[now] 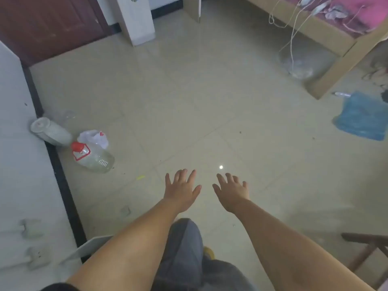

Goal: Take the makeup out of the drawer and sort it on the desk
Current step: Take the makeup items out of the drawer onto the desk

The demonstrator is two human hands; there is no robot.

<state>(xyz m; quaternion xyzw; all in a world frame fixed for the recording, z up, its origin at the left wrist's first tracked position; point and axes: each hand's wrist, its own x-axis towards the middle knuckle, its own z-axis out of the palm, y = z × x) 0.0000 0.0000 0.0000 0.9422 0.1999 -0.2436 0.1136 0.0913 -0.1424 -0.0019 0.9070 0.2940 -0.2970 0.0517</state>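
— Over the tiled floor [189,101], both arms are stretched out in front: left hand [182,191] and right hand [232,193], palms down, fingers spread, holding nothing, the two just beside each other but apart.

— And the makeup, the drawer, the desk?

— Can't see any of them from this angle. By the left wall lies a clear plastic jug [93,157] with a red cap, tipped on its side, a crumpled white bag [94,137] touching it, and a pale cylindrical container [50,131] next to that.

— Anything on the right?

— A blue cloth [362,117] on the floor, near the wooden bed frame [336,59]. White cables [294,24] hang off the bed. A dark wooden chair [367,248] shows at the lower right edge.
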